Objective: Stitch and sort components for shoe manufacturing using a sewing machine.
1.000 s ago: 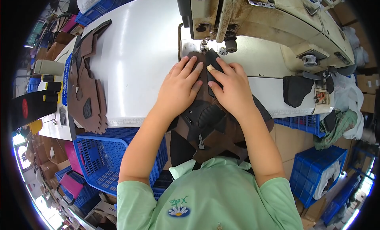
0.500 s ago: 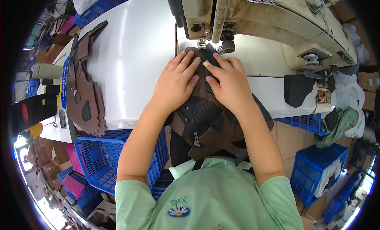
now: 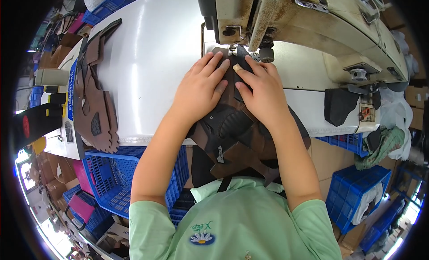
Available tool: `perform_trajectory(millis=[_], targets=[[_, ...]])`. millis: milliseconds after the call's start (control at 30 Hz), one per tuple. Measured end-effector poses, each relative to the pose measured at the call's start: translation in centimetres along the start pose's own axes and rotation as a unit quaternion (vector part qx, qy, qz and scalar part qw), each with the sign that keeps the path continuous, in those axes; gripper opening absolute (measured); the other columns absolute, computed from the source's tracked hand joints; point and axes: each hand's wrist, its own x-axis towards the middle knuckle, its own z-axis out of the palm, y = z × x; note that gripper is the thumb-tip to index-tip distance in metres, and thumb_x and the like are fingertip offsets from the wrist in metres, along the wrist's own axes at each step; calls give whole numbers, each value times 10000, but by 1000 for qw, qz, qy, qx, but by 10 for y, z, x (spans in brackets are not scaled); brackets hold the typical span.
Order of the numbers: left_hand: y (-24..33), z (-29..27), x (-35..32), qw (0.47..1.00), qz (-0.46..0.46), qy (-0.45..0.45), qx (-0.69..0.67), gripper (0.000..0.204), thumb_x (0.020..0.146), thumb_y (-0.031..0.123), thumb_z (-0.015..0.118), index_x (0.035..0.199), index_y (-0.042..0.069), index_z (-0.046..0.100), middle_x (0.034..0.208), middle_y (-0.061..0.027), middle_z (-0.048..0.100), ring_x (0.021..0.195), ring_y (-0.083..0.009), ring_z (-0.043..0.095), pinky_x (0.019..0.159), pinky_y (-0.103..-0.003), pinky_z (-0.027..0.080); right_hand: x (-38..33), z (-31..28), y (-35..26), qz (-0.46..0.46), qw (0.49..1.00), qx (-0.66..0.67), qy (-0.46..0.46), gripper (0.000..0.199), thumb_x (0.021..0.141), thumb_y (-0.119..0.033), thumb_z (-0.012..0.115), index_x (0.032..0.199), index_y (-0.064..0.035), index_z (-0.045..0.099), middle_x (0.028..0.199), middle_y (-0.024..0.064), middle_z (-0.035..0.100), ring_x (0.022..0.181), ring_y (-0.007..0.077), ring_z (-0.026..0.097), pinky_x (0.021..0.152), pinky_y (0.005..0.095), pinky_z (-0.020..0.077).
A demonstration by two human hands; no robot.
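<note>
A brown and black stitched shoe upper [image 3: 232,130] lies on the white sewing table [image 3: 152,67] and hangs over its near edge into my lap. My left hand [image 3: 201,88] presses flat on its left side, fingers pointing at the needle. My right hand [image 3: 261,90] presses flat on its right side, fingertips just below the presser foot [image 3: 233,50] of the cream industrial sewing machine [image 3: 308,23]. The two hands almost touch at the fingertips. The part of the upper under the needle is mostly hidden by my fingers.
A stack of brown cut leather pieces [image 3: 96,99] lies along the table's left edge. Blue plastic crates stand under the table at left [image 3: 111,179] and at right [image 3: 357,193]. A black piece [image 3: 339,105] rests on the table's right end, green cloth [image 3: 380,146] beyond it.
Both hands have slid the upper a little farther toward the needle; the view has shifted slightly.
</note>
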Motion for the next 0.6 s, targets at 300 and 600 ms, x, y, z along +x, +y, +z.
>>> perform_trajectory(millis=[300,600], targets=[[3,-3,0,1000,-12,-8,-19,461,862,137,602,1310,38,547,1381,-169,500,1332,-355,408,1068,-436,381,1,-8,-4,19,999,18,-25,345,756,-147,707,1092,-70,689,1072,101,630,1043,331,535,899,426,460],[7,-2,-1,1000,-7,-7,-18,470,853,127,611,1309,31,545,1340,-196,521,1323,-369,416,1058,-442,385,-5,-4,-5,31,999,6,-38,375,759,-151,707,1124,-70,676,1082,134,632,1136,350,530,931,441,455]])
